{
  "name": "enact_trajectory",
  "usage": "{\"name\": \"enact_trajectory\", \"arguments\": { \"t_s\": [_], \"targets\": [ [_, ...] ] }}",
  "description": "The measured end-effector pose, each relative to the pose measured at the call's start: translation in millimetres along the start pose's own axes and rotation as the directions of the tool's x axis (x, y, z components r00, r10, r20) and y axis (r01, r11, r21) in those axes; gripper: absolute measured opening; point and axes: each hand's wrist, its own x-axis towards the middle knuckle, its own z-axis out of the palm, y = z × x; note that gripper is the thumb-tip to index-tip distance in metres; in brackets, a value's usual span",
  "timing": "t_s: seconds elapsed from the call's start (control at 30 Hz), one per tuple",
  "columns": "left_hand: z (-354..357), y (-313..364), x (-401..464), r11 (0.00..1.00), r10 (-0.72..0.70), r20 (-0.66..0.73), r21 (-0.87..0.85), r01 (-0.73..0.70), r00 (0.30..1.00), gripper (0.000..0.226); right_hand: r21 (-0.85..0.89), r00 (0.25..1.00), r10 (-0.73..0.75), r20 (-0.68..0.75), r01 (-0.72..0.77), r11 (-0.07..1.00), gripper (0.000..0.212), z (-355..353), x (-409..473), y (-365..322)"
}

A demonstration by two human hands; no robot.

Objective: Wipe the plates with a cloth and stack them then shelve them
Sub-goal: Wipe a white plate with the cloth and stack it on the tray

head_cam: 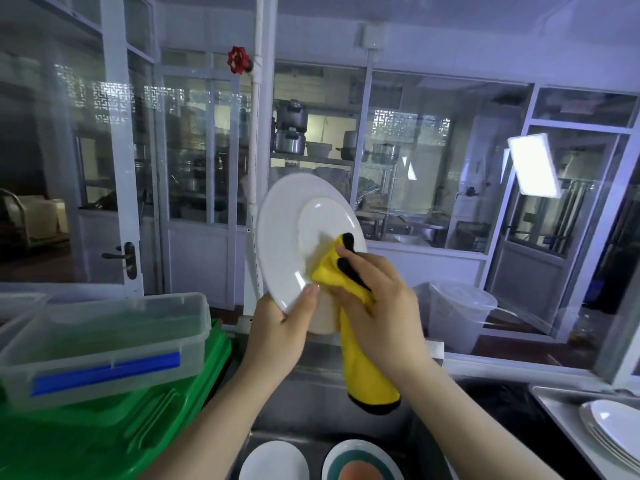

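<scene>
Plate (287, 237) pinched by left hand (280, 327); right hand (377, 303) grips one yellow cloth (360, 362); two sink plates (273, 462) cut off; stack (613, 431) count unclear.

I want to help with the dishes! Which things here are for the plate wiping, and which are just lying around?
For the job:
white plate, held by the left hand
yellow cloth, gripped by the right hand
stacked plates
two dishes below

Just lying about:
clear lidded box
green crate
white bucket
red valve
</scene>
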Motion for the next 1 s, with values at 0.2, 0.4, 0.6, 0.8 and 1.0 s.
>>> {"name": "enact_trajectory", "arguments": {
  "t_s": [0.2, 0.4, 0.6, 0.8, 1.0],
  "targets": [
    [5, -6, -10, 0.905, 0.139, 0.215, 0.369, -0.212, 0.967, 0.03, 0.263, 0.839, 0.535, -0.1, -0.496, 0.827, 0.029, -14, 17, 14],
    [-2, 11, 1, 0.47, 0.319, 0.498, 0.656, -0.591, 0.806, 0.049, 0.708, 0.698, 0.706, 0.12, -0.559, 0.432, 0.027, -19, 10, 8],
    [6, 21, 13, 0.075, 0.187, 0.644, 0.744, -0.665, 0.742, 0.09, 0.771, 0.786, 0.517, 0.341, -0.548, 0.325, 0.088, -35, 15, 8],
    [15, 29, 22, -0.116, 0.191, 0.718, 0.693, -0.711, 0.669, 0.078, 0.81, 0.73, 0.602, 0.325, -0.543, 0.221, 0.067, -37, 16, 15],
    [-12, 4, 37, 0.724, -0.068, 0.558, 0.598, -0.344, 0.827, 0.08, 0.873, 0.605, 0.734, 0.309, -0.487, 0.033, 0.037, -35, 2, 32]
  ]
}}
